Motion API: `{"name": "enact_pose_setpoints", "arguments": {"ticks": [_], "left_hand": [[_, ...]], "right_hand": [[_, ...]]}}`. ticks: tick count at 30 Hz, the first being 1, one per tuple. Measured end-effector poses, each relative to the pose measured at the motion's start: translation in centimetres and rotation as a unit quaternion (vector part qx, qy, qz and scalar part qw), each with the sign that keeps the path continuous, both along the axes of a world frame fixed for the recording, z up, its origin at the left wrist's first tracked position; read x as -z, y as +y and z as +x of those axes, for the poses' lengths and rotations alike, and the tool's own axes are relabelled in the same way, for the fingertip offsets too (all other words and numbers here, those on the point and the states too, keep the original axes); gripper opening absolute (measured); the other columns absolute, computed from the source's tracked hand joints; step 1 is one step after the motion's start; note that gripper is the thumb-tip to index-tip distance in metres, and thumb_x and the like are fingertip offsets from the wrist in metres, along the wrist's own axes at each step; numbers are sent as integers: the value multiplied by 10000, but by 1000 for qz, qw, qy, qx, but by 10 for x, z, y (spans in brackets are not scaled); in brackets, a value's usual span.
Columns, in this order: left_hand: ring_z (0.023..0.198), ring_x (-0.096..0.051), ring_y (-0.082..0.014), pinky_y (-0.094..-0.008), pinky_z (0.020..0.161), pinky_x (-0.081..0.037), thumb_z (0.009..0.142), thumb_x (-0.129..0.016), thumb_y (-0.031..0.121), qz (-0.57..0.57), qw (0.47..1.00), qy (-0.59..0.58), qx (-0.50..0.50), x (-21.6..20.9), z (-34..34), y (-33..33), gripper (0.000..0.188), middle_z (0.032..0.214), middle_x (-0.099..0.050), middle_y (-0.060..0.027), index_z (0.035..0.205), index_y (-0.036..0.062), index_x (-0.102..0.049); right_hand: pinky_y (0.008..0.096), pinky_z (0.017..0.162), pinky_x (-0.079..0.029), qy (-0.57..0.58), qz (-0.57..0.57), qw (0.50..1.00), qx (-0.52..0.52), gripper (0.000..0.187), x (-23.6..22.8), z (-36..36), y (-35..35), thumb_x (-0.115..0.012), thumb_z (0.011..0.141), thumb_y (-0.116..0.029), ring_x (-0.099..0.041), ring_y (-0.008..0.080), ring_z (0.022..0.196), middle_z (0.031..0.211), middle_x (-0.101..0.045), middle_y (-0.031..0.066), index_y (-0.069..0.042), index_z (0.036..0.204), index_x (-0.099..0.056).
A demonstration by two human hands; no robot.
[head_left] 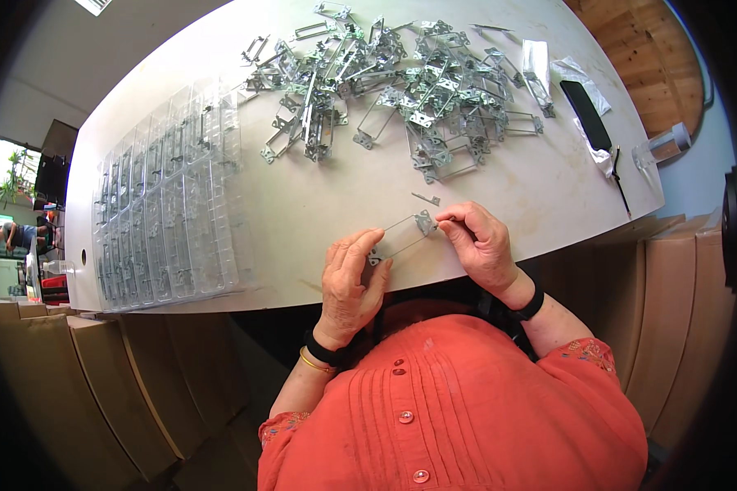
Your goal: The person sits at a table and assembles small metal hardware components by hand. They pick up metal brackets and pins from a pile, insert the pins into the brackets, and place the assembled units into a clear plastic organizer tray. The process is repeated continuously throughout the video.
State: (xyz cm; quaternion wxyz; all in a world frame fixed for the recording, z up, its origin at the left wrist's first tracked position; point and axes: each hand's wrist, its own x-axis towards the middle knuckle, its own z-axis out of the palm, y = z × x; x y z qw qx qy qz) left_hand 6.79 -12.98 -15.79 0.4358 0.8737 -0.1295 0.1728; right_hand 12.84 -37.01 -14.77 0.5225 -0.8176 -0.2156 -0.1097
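A thin metal bracket, with two long wire-like sides and a plate at each end, is held slantwise just over the near edge of the table. My left hand grips its left end between thumb and fingers, which partly cover that plate. At the other end, my right hand is closed in a pinch at the edge of the right plate; whether a smaller part is also between those fingertips is too small to tell. Just beyond the bracket, a small flat metal piece lies alone on the table.
A heap of similar metal brackets covers the far middle of the white table. Left stands a clear compartment tray holding metal parts. A black phone, tissue and clear cup are right. Cardboard boxes flank me.
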Motion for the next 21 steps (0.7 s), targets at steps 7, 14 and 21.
{"name": "enact_pose_setpoints", "arguments": {"ticks": [7,14,21], "left_hand": [[1116,-673,-323,-394,954,-555,858,-804,-27,0,1000,-1,-1,-1,0,0,496,1264,-711,-164,1335,18,-674],[1116,-674,-320,-392,952,-558,861,-803,-28,-6,1000,3,-2,-1,0,-1,492,1260,-712,-164,1334,19,-675],[1117,-675,-322,-396,952,-558,858,-799,-35,-5,1000,2,-2,-1,0,-1,494,1257,-712,-165,1333,17,-675]], "right_hand": [[341,664,-531,2,-8,1000,3,115,-1,0,0,-755,971,3,-666,243,736,887,-684,104,-44,1045,-682],[341,659,-524,5,-11,1000,2,121,1,0,1,-773,966,-18,-647,245,722,870,-677,99,-45,1026,-672],[334,655,-516,-10,-9,1000,2,118,2,1,1,-774,969,-20,-645,240,722,867,-677,98,-49,1042,-685]]}}
